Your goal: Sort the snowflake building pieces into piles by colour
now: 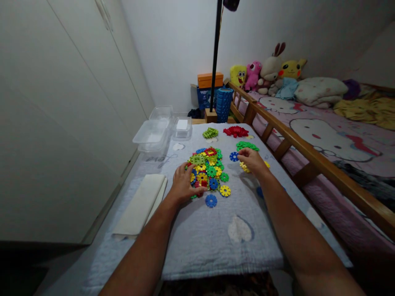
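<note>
A mixed pile of plastic snowflake discs and square pieces (211, 171) lies mid-table in yellow, green, blue and red. Against its left side rests my left hand (181, 186), fingers and thumb spread. My right hand (251, 161) pinches a blue snowflake disc (233, 156) by its edge, right of the pile. Below that hand are yellow discs (244, 166), partly covered by it. Just behind it sits a group of green discs (247, 146). Blue pieces (260, 191) are partly hidden by my right forearm. A loose yellow disc (225, 190) and blue disc (211, 200) lie nearest me.
Light green pieces (210, 132) and red pieces (236, 131) form heaps at the far side. Clear plastic containers (151, 133) stand at left, behind a folded cream cloth (140, 205). A wooden bed rail (290, 144) borders the right; a black pole (215, 57) rises behind.
</note>
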The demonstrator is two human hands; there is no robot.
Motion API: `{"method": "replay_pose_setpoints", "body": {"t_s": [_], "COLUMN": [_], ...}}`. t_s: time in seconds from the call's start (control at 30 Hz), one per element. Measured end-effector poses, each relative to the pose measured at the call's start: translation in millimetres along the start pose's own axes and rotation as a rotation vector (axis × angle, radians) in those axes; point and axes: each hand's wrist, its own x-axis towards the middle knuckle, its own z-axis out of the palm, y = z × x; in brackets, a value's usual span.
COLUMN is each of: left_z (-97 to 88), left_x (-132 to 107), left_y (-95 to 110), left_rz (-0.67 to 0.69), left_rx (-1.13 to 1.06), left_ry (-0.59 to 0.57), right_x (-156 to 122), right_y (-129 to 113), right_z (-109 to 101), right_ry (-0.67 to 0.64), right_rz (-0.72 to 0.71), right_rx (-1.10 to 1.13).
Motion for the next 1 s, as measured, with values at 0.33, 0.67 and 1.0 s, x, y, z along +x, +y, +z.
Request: {"method": "replay_pose_setpoints", "body": {"t_s": [0.33,0.67,1.0], "left_z": [-1.2,6.8,6.3], "left_x": [-17,-12,-8], "left_y": [21,26,21], "left_rz": [0.066,0.102,0.069], "left_rx": [0.168,0.197,0.150], "left_ry": [-0.192,-0.076,0.007], "right_x": [-59,-102,-104], "right_y": [18,33,16], "right_z": [-104,-133,-100], "right_ry": [-0.032,-0.172,-0.040], "right_rz": [0.118,0.192,-0.003], "right_rx": [-0.244,-0.263,-0.608]}}
